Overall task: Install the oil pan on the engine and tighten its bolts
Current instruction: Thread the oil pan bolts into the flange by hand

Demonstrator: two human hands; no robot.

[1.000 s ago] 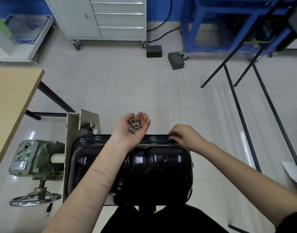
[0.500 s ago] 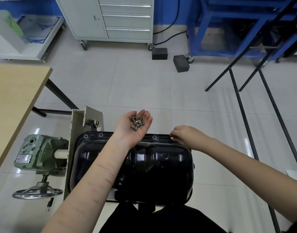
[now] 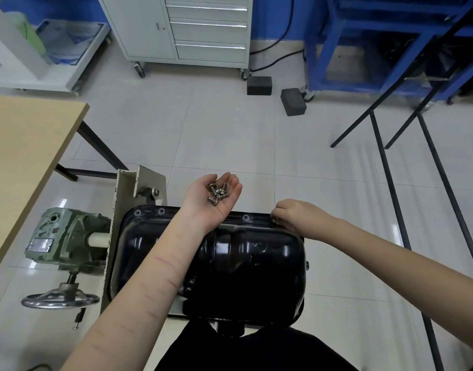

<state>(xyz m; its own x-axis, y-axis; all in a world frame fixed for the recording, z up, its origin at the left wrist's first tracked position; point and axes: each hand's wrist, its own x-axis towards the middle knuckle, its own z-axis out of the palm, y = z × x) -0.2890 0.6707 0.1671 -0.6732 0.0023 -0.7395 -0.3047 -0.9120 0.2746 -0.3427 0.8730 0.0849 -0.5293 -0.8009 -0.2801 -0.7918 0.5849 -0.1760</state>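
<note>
A glossy black oil pan (image 3: 246, 266) sits on the engine in front of me, its far flange lined with bolts (image 3: 245, 217). My left hand (image 3: 216, 199) is held palm up over the pan's far edge, cupping several loose silver bolts (image 3: 218, 193). At the pan's far right corner, my right hand (image 3: 294, 214) pinches a bolt (image 3: 274, 220) against the flange. The engine under the pan is mostly hidden.
The engine stand's green gearbox (image 3: 66, 242) and handwheel (image 3: 60, 301) are on the left, with a grey upright bracket (image 3: 128, 199). A wooden table (image 3: 23, 145) lies further left. Black frame legs (image 3: 390, 178) cross the floor on the right. Two dark blocks (image 3: 293, 101) lie ahead.
The view has drifted slightly. Both hands stay where they were, the left cupping the bolts, the right working at the corner bolt.
</note>
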